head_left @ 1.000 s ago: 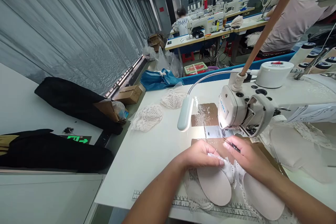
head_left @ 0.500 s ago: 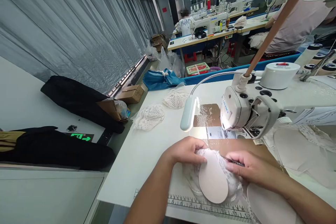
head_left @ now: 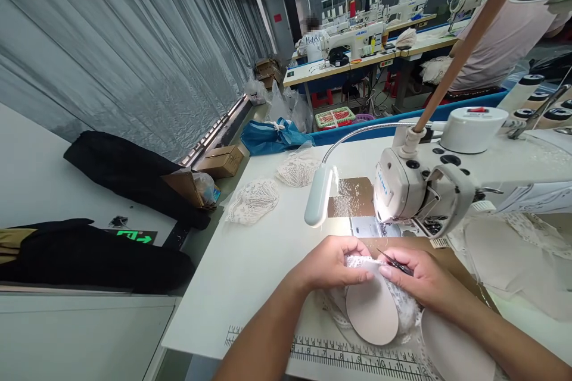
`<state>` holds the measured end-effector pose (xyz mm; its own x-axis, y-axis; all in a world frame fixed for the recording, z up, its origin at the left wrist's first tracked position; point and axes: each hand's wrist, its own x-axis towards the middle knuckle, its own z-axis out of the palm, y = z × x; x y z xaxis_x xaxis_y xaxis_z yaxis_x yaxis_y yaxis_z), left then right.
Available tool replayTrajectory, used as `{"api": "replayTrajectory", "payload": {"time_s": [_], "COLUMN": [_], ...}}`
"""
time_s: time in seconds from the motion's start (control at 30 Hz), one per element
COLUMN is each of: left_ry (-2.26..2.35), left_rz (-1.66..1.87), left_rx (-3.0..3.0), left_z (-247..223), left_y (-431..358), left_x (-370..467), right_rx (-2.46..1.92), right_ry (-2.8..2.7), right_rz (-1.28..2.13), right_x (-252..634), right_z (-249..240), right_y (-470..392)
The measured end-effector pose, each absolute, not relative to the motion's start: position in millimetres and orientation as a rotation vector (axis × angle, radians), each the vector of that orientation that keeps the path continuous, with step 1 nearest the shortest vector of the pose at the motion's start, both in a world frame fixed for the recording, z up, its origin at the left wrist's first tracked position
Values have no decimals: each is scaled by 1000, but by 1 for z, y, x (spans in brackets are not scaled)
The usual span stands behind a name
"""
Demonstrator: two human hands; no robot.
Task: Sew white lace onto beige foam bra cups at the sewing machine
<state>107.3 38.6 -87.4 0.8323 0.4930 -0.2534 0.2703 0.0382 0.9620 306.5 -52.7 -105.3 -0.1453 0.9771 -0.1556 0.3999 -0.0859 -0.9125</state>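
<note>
My left hand (head_left: 342,262) pinches the upper edge of a white lace piece (head_left: 404,308) with a pale oval pad (head_left: 372,309) on it. Small dark scissors (head_left: 397,263) are held in my right hand (head_left: 413,274), whose fingertips also touch the lace edge. The scissors' tips point up and left, just above the lace. Both hands are close together in front of the sewing machine (head_left: 402,184). A second pale pad (head_left: 456,345) lies under my right forearm.
Two lace pieces (head_left: 254,201) (head_left: 295,166) lie on the left of the white table (head_left: 210,303). A lamp (head_left: 318,196) hangs left of the machine head. More pads and lace (head_left: 504,256) lie at the right. A printed ruler (head_left: 357,360) runs along the front edge.
Both hands have come closer together at the top of the lace piece. The scissors now show more clearly, with their tips raised. The pad has shifted slightly right.
</note>
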Motion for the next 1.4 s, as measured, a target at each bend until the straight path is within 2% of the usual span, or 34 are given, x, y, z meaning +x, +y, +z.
{"api": "replayTrajectory", "payload": {"time_s": [0.2,0.33,0.6,1.13,1.4], "left_ry": [658,616,669,696,691], "left_rz": [216,217,279,262,231], "left_rx": [1578,1494,1355,1292,1356], "left_z": [-93,-91,-95,-96,-94], "left_y": [35,36,35,32,31], "left_x": [117,117,119,123,122], "right_rx": [-1460,-1452,-1413,-1527,-1477], "right_ry": [-1517,-1385,-1430,-1572,-1562], "right_rz": [1232,1368,1404,1179,1273], "right_x": [309,318,330,316,319], "right_z": [-99,-94,-96,-90,-94], "right_y": [-55,-59,-59,-60,-58]}}
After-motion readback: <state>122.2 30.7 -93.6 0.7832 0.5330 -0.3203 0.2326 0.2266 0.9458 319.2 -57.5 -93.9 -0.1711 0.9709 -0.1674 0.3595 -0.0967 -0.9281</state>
